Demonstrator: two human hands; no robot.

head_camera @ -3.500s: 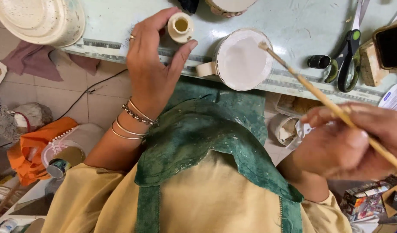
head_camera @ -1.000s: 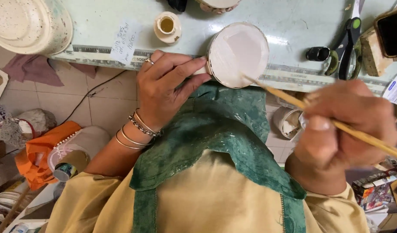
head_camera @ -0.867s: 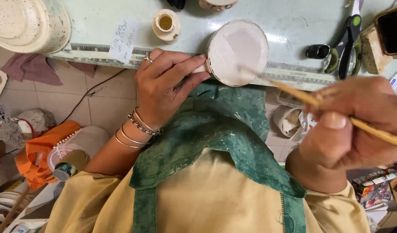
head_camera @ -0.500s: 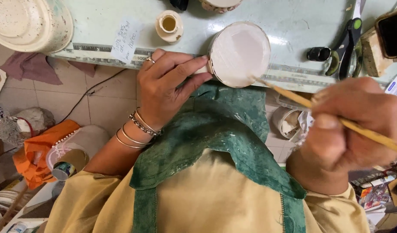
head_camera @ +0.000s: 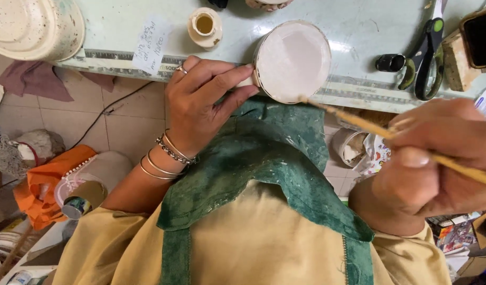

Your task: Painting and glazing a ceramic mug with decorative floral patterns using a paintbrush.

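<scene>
- Head view: the left hand [head_camera: 200,105] is gripping a round ceramic mug [head_camera: 291,60] by its handle side, tipping its flat, matte whitish face towards the camera at the near table edge [head_camera: 121,58].
- The right hand [head_camera: 438,158] is clenching a thin wooden paintbrush [head_camera: 369,126], its tip touching the mug's lower rim; glazing appears under way, calling for steady strokes.
- Far left, a small cream paint jar [head_camera: 204,26] is standing open; green-handled scissors [head_camera: 425,58] are lying right.

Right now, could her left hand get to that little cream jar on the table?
Probably yes: the small jar stands just beyond the left hand with bare tabletop between, but that hand is gripping the white cup and would have to let go.
</scene>
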